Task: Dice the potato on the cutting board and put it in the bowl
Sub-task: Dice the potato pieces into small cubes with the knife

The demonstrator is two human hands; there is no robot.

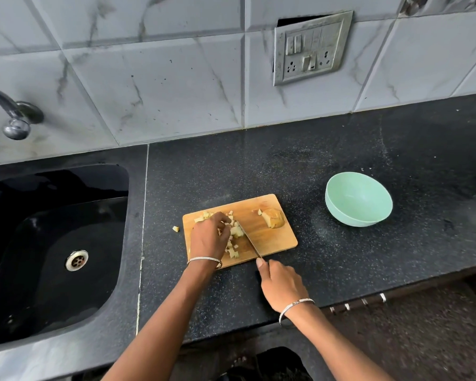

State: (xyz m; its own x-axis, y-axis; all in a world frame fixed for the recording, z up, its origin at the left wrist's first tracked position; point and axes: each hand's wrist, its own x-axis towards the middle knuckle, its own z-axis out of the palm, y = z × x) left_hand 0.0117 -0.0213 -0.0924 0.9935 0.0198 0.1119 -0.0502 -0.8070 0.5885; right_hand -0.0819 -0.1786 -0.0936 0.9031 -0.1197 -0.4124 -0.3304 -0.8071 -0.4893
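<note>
The potato (235,231) lay partly diced on the cutting board (271,240), 1 uncut half (274,219) at its right end. Your left hand (209,237) pinched the pieces; your right hand (282,281) gripped the knife (249,239) beside them. The bowl (359,199) stood rightward, nearer your right hand.

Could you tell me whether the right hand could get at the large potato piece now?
Probably yes: the potato piece lies uncovered beyond the right hand, though that hand holds the knife.

Black sink (52,243), tap (14,114), wall socket (311,50).
</note>
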